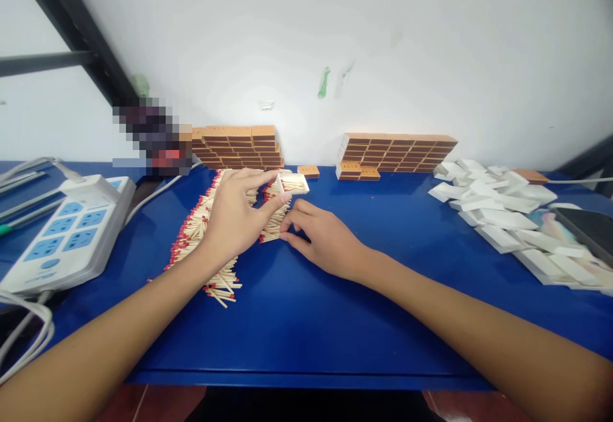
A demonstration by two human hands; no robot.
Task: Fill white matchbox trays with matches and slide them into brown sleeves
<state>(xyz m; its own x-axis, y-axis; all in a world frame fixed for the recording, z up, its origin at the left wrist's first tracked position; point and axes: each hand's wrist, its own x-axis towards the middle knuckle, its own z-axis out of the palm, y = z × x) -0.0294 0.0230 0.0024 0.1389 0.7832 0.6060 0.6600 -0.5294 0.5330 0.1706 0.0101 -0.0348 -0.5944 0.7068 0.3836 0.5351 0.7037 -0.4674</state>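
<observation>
"Blue table (325, 332): what are the hands doing?"

"At twelve, the left hand (237, 210) grips a matchbox tray (297, 190) containing matches. The right hand (328, 237) curls, fingertips nearly meeting, beside a small match pile (272, 223); any grip, I can't tell."

"Progress?"

"Boxes stacked at eleven (239, 135) and one (407, 152) look finished; loose matches (191, 224) at ten, white trays (505, 219) at two seem left."

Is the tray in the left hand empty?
Not empty: matches lie inside the tray, pale sticks showing through its open top. Whether it's full, I cannot tell.
</observation>
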